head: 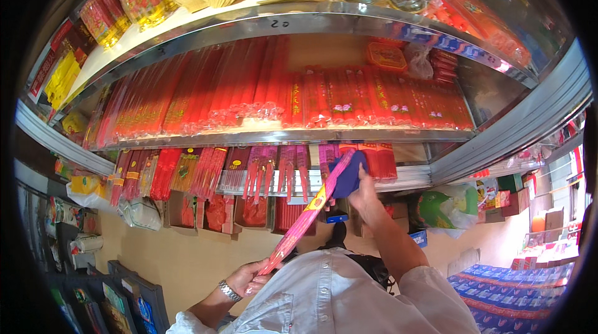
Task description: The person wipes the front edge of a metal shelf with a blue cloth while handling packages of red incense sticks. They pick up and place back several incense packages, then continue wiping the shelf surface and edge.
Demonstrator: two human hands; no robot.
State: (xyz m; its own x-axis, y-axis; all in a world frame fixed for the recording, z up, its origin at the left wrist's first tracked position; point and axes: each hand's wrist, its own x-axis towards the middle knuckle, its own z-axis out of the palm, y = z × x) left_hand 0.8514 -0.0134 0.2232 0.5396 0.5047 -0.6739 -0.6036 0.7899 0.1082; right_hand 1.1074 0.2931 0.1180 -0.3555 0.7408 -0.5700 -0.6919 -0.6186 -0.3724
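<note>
A long pink and red packet of incense sticks (pixel 306 219) with a yellow label slants up across my front. My left hand (pixel 252 278), with a metal watch on the wrist, grips its lower end. In my right hand (pixel 364 191) is a dark blue cloth (pixel 348 175), which lies against the packet's upper end. Beyond that end, more packets of pink sticks (pixel 266 166) and red bundles (pixel 385 161) lie on the lowest shelf. The fingers of my right hand are partly hidden by the cloth.
Red wrapped candles or sticks (pixel 224 86) fill the middle shelf behind a metal edge (pixel 289 137). Open cardboard boxes (pixel 182 210) stand below. A green and white plastic bag (pixel 441 208) is at the right, stacked blue packs (pixel 509 292) at the lower right, a dark rack (pixel 140 287) at the lower left.
</note>
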